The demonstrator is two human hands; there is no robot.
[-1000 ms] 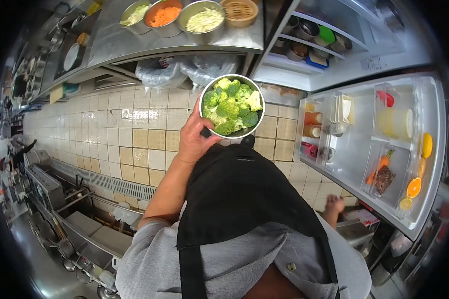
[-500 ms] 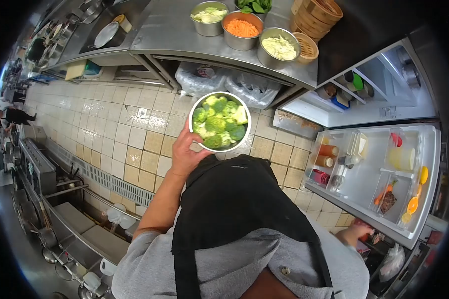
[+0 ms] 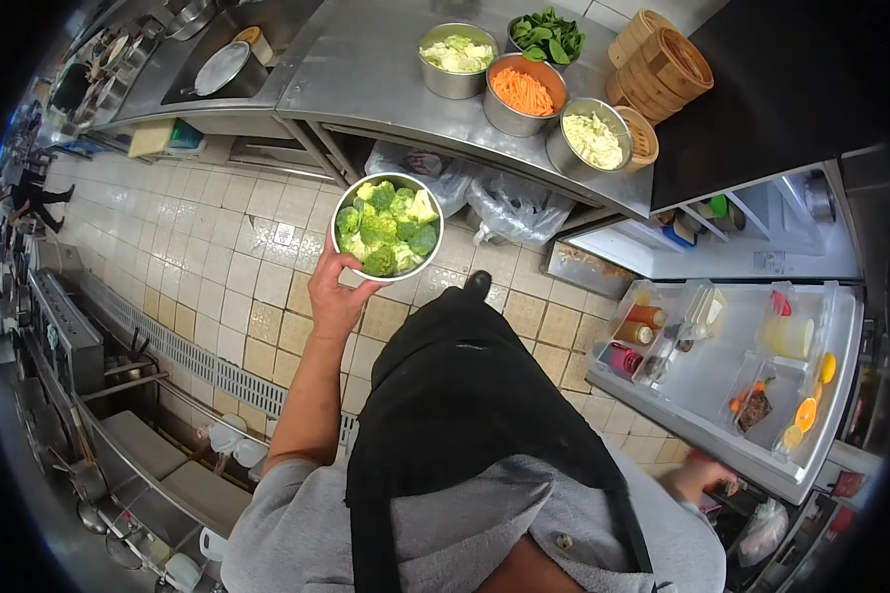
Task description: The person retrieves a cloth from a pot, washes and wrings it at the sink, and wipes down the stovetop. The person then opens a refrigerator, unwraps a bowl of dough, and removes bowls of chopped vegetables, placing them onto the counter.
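My left hand (image 3: 337, 290) is closed on the near left rim of a round metal bowl (image 3: 369, 277), thumb at the side. Broccoli florets (image 3: 378, 229) fill the bowl, which is held above the tiled floor in front of my apron. Low at the right, my right hand (image 3: 703, 474) is beside the outer lower edge of the open fridge door (image 3: 697, 371). The door partly covers its fingers, so its grip is unclear. Bottles, orange slices and other food sit in the door's clear bins.
On the steel counter (image 3: 366, 74) stand metal bowls of shredded carrot (image 3: 521, 91), cut cabbage (image 3: 593, 140) and leafy greens (image 3: 548, 38), beside bamboo steamers (image 3: 663, 69). Plastic bags (image 3: 519, 208) hang below. Sinks (image 3: 153, 445) line the left. A person (image 3: 35, 203) is far left.
The bowl of broccoli, in my left hand, has moved left and slightly up in view. The counter and its bowls have shifted right and down. A dark shoe now shows beyond my apron.
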